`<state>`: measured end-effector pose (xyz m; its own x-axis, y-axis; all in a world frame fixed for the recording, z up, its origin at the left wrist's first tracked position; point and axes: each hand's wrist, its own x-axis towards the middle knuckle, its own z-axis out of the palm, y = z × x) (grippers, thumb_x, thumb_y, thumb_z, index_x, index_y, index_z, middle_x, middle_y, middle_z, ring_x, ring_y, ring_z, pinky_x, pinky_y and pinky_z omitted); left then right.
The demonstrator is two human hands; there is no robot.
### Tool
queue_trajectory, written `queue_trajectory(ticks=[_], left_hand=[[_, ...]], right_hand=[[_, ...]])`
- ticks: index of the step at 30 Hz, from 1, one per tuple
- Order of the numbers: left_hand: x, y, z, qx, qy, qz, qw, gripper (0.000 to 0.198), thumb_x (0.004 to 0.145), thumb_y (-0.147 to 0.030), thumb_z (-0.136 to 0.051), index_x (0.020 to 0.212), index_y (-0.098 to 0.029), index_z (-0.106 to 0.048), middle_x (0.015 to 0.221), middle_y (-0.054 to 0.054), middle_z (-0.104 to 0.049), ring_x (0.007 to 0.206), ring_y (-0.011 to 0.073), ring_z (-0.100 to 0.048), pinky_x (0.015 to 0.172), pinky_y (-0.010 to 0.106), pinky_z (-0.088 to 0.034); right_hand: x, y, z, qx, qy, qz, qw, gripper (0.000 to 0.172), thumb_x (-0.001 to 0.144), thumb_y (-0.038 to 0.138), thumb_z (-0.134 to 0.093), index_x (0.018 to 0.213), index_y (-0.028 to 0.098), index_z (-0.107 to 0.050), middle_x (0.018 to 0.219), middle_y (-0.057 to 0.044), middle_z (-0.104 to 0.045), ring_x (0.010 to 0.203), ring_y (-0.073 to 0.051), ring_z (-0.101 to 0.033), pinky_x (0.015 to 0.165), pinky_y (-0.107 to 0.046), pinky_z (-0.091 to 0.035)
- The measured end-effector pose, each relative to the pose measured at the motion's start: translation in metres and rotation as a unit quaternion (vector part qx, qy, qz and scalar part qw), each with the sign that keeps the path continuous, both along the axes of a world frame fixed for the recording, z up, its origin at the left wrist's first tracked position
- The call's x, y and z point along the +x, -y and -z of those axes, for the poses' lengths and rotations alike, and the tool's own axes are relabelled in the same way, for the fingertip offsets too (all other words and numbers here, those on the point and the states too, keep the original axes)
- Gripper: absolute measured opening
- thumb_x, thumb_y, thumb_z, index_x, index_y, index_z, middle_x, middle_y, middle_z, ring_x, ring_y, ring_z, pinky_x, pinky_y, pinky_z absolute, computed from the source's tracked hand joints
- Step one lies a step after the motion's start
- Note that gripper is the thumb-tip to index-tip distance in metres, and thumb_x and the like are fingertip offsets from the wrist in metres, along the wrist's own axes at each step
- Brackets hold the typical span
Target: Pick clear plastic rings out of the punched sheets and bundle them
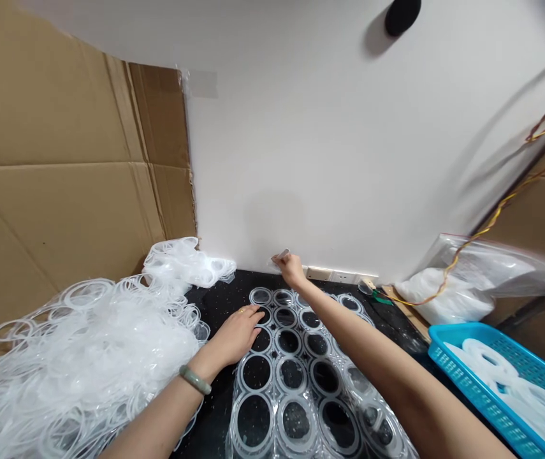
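Observation:
My left hand (236, 335) lies flat and open on the upper left of a clear plastic sheet of moulded rings (296, 376), its fingers over the rings. A green bangle (194, 380) circles that wrist. My right arm reaches over the sheet, and my right hand (291, 268) is pinching a small clear plastic piece (279, 257) close to the white wall (301, 159). To the left of the sheet lies a large heap of clear plastic rings (85, 357). Its edge comes close to my left forearm.
The sheet lies on a black speckled tabletop (219, 293). At the right stand a blue plastic basket (492, 389) holding white rings and a clear bag (487, 271) of white material. Wall sockets (341, 276) sit behind the table. Cardboard (62, 159) lines the left side, and yellow-brown wires (501, 204) hang at the right.

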<state>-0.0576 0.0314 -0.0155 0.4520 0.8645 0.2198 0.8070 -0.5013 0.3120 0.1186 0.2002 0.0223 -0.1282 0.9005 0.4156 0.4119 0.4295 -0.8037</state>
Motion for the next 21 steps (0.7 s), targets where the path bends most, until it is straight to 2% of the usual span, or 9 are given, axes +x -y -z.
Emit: queue_trajectory(ticks=[5,9,11,14,16,18,21], left_hand=[[0.000,-0.001,0.005,0.005,0.008,0.005,1.000,0.039,0.092,-0.019,-0.048,0.130,-0.016,-0.057,0.143,0.012,-0.051,0.133,0.0247,-0.045,0.112,0.042,-0.034],[0.002,-0.002,0.008,0.015,0.011,0.004,1.000,0.039,0.092,-0.021,-0.048,0.130,-0.014,-0.057,0.142,0.014,-0.051,0.134,0.0271,-0.044,0.112,0.044,-0.034],[0.001,-0.002,0.010,0.019,0.014,0.008,1.000,0.039,0.091,-0.019,-0.050,0.129,-0.015,-0.057,0.141,0.014,-0.053,0.133,0.0274,-0.045,0.112,0.044,-0.034],[-0.002,-0.003,0.014,0.016,0.015,0.018,1.000,0.038,0.091,-0.018,-0.049,0.128,-0.017,-0.057,0.137,0.011,-0.057,0.132,0.0280,-0.047,0.113,0.043,-0.033],[-0.003,-0.003,0.016,0.011,0.014,0.019,1.000,0.039,0.092,-0.019,-0.047,0.130,-0.018,-0.056,0.140,0.009,-0.054,0.134,0.0285,-0.045,0.114,0.042,-0.032],[-0.003,-0.004,0.017,0.008,0.009,0.014,1.000,0.040,0.092,-0.020,-0.048,0.131,-0.016,-0.056,0.143,0.010,-0.051,0.135,0.0285,-0.042,0.114,0.042,-0.031],[-0.001,-0.006,0.016,0.006,0.001,0.007,1.000,0.039,0.091,-0.019,-0.050,0.129,-0.015,-0.057,0.143,0.013,-0.050,0.135,0.0263,-0.043,0.113,0.042,-0.033]], right_hand=[[0.007,0.022,0.007,-0.050,-0.064,-0.031,0.996,0.031,0.074,0.042,-0.064,0.073,0.012,-0.074,0.073,-0.010,-0.073,0.073,-0.026,-0.068,0.066,-0.033,-0.050],[-0.016,0.047,0.006,-0.089,-0.127,-0.074,0.985,0.042,0.073,0.050,-0.065,0.075,0.009,-0.074,0.073,-0.013,-0.073,0.068,-0.024,-0.067,0.059,-0.031,-0.050],[-0.044,0.061,-0.002,-0.099,-0.154,-0.096,0.978,0.044,0.075,0.052,-0.064,0.078,0.009,-0.074,0.078,-0.014,-0.074,0.071,-0.024,-0.068,0.061,-0.031,-0.052],[-0.105,0.093,-0.012,-0.106,-0.180,-0.153,0.966,0.040,0.077,0.050,-0.064,0.082,0.012,-0.075,0.086,-0.012,-0.075,0.078,-0.024,-0.068,0.067,-0.031,-0.053],[-0.148,0.123,-0.011,-0.111,-0.194,-0.241,0.944,0.035,0.077,0.048,-0.066,0.084,0.015,-0.076,0.087,-0.010,-0.075,0.079,-0.023,-0.067,0.069,-0.031,-0.051],[-0.184,0.153,-0.004,-0.093,-0.132,-0.318,0.934,0.030,0.078,0.047,-0.068,0.082,0.018,-0.076,0.088,-0.007,-0.074,0.082,-0.023,-0.067,0.072,-0.030,-0.049],[-0.211,0.186,0.007,-0.088,-0.039,-0.355,0.930,0.027,0.072,0.047,-0.074,0.073,0.020,-0.076,0.077,-0.005,-0.073,0.077,-0.021,-0.065,0.070,-0.028,-0.046]])
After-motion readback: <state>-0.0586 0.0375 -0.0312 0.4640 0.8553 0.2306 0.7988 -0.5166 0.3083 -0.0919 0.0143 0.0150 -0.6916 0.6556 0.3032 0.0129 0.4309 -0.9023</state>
